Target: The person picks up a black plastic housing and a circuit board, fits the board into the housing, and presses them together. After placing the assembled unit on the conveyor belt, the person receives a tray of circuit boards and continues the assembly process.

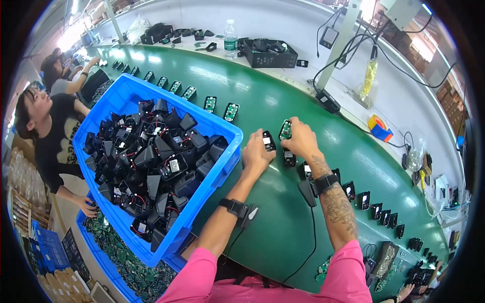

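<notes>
My left hand (256,154) is closed around a small black plastic housing (268,142) with a white part inside, low over the green work surface (268,227). Just to its right, my right hand (301,139) grips a black housing with a green circuit board (286,130) in it, fingers along its right side. Under my right hand another black housing (289,158) lies on the surface, partly covered. One more open housing (307,170) sits beside my right wrist, partly hidden by the black wrist strap (326,184).
A blue crate (233,132) heaped with black housings stands left. Board-fitted housings (210,104) line up beyond it; open housings (362,200) run right. Below the crate, a blue bin (108,262) holds green boards. A person (48,131) stands at left. A tape roll (380,128) lies far right.
</notes>
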Tool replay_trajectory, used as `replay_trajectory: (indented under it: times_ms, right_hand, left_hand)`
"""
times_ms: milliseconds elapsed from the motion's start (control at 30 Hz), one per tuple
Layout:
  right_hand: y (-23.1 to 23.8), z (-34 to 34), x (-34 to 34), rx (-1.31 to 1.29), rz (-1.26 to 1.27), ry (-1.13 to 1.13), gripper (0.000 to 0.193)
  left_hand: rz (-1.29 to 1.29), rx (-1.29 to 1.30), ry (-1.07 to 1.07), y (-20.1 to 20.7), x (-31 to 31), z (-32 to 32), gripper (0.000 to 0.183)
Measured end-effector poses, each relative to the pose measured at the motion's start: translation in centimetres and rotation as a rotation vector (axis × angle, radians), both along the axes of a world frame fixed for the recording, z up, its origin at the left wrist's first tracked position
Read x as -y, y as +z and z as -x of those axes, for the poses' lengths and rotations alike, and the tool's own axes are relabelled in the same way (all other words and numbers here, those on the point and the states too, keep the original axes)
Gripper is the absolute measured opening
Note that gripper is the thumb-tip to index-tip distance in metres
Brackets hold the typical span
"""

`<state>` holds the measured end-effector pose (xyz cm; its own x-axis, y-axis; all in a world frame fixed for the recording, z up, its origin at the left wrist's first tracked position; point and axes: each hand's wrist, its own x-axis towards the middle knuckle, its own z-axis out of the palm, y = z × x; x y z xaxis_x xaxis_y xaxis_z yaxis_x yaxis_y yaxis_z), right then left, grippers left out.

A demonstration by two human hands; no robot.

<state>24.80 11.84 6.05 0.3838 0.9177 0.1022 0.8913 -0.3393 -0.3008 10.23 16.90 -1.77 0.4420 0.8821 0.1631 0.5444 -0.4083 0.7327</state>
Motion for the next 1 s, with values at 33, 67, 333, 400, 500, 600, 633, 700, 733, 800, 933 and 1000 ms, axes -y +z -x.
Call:
replay_trajectory:
  times_ms: [33,67,333,400,500,600,633,700,733,800,933,1000]
  right_hand:
    - [-0.6,-0.1,-0.4,0.002,-0.004,0.003,0.067]
    - [-1.5,-1.4,-0.2,0.012,0.028,-0.023,0.067]
    - [-2.0,2.3,-2.8,0.042,0.091,0.067,0.061]
    - [-1.8,2.3,-2.7,0.058,0.106,0.074,0.068]
    - [-2.0,4.2,-0.5,0.209,-0.175,0.103,0.062]
    - [0.2,8.0,5.7,-0.151,-0.184,0.319,0.052]
    - [1.4,9.6,8.6,-0.292,-0.023,0.406,0.048]
    - [1.9,12.4,15.4,-0.285,0.101,0.486,0.046]
    - [2.2,13.9,18.0,-0.306,0.183,0.427,0.041]
    - [1.0,16.1,21.6,-0.33,0.058,0.352,0.025]
    - [-0.4,16.7,25.7,-0.515,-0.121,0.182,0.015]
    - [-0.2,16.7,26.5,-0.555,-0.143,0.132,0.014]
  left_hand:
    - [-0.068,0.119,0.069,-0.3,0.4,0.3,0.092]
    - [0.165,0.185,0.06,1.8,2.6,0.1,0.092]
    - [0.201,0.286,-0.019,1.8,16.1,13.2,0.07]
    - [0.122,0.278,-0.036,1.5,17.3,14.5,0.072]
    - [0.103,0.25,-0.019,1.8,18.3,16.3,0.074]
    - [-0.018,0.155,-0.01,2.3,18.6,17.1,0.078]
    - [0.065,0.19,0.027,1.5,19.4,17.1,0.083]
    - [0.096,0.197,-0.014,1.4,20.7,16.8,0.086]
    - [0.145,0.194,-0.089,2.3,21.1,16.7,0.087]
    - [0.075,0.213,-0.173,1.4,21.8,16.7,0.087]
    - [0.073,0.24,-0.342,2.1,22.9,16.9,0.078]
    - [0.168,0.235,-0.396,2.4,22.6,17.2,0.076]
